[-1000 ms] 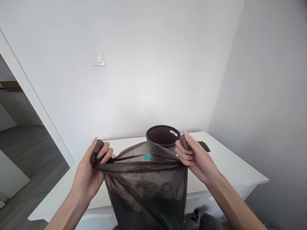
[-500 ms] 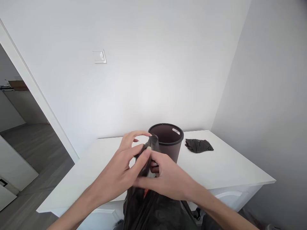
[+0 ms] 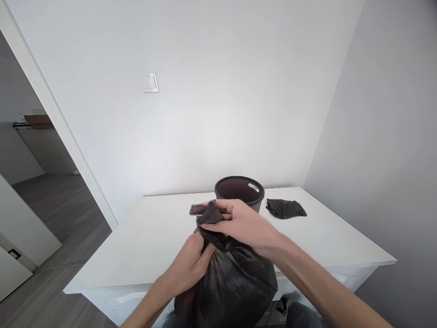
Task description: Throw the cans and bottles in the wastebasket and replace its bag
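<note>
A full black garbage bag (image 3: 235, 282) hangs in front of the table's near edge, its neck gathered and twisted. My right hand (image 3: 244, 223) grips the gathered top, with loose ends of the plastic sticking out to the left past the fingers. Just below, my left hand (image 3: 193, 262) is closed around the left side of the neck, its fingertips partly hidden in the folds. Behind my right hand stands a dark brown trash can (image 3: 254, 205) with a black rim and a handle slot; the inside that shows is bare.
A folded black plastic bag (image 3: 286, 208) lies right of the can on the white table (image 3: 143, 246). White walls rise behind and to the right, with a light switch (image 3: 150, 83) at upper left. On the left, a doorway opens onto a grey floor (image 3: 71, 218).
My left hand has moved from the top of the bag down to the neck. My right hand has risen to the gathered end. More of the bag's full body now shows.
</note>
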Demonstrator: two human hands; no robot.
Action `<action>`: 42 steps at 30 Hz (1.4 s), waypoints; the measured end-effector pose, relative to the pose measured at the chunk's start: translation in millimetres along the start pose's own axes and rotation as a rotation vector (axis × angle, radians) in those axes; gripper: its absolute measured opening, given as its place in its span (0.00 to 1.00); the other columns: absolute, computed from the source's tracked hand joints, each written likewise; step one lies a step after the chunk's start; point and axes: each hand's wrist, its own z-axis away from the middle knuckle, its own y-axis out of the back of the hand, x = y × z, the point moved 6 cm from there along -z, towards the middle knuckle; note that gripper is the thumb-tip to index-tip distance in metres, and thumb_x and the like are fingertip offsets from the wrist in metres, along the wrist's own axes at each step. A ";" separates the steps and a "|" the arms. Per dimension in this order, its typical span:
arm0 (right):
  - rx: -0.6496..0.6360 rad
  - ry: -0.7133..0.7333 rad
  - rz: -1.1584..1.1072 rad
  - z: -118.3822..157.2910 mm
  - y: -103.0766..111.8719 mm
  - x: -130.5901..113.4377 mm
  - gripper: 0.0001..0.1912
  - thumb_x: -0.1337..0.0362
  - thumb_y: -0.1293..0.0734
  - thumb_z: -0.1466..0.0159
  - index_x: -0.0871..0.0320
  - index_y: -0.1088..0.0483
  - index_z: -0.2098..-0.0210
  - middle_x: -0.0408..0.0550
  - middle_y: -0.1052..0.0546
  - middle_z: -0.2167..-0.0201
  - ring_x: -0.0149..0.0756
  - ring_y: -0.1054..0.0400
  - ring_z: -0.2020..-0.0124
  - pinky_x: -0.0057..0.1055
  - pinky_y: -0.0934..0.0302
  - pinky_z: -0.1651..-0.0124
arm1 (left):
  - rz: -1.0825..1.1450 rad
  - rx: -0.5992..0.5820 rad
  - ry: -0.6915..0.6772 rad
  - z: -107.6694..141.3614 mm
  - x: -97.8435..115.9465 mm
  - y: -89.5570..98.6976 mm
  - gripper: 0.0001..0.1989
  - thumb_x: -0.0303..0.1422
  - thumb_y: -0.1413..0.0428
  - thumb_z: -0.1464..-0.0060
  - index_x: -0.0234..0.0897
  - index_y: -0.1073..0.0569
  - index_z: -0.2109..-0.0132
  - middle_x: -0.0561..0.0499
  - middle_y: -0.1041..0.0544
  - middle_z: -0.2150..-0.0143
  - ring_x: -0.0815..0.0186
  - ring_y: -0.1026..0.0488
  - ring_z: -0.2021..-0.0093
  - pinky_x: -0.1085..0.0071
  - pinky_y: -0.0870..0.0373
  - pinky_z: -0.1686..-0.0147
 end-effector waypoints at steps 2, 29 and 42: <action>0.053 -0.047 -0.044 8.2 19.0 -2.8 0.25 0.56 0.21 0.44 0.52 0.22 0.47 0.37 0.31 0.76 0.34 0.30 0.66 0.32 0.36 0.57 | 0.144 0.080 -0.003 4.3 -5.2 6.0 0.12 0.38 0.45 0.37 0.40 0.26 0.68 0.47 0.20 0.64 0.55 0.25 0.58 0.62 0.28 0.53; 0.363 0.088 -0.689 76.2 64.5 87.0 0.17 0.58 0.24 0.37 0.52 0.30 0.53 0.35 0.50 0.74 0.28 0.55 0.75 0.25 0.46 0.73 | 1.549 0.335 0.224 13.4 42.7 7.0 0.07 0.23 0.49 0.35 0.35 0.35 0.64 0.62 0.47 0.79 0.77 0.44 0.82 0.76 0.41 0.82; 0.186 0.105 -0.334 90.0 47.0 153.1 0.40 0.35 0.25 0.46 0.52 0.25 0.42 0.59 0.25 0.40 0.56 0.37 0.34 0.52 0.50 0.29 | 1.595 0.353 0.311 21.8 52.6 11.5 0.08 0.22 0.54 0.34 0.37 0.34 0.61 0.62 0.44 0.80 0.76 0.43 0.84 0.76 0.43 0.83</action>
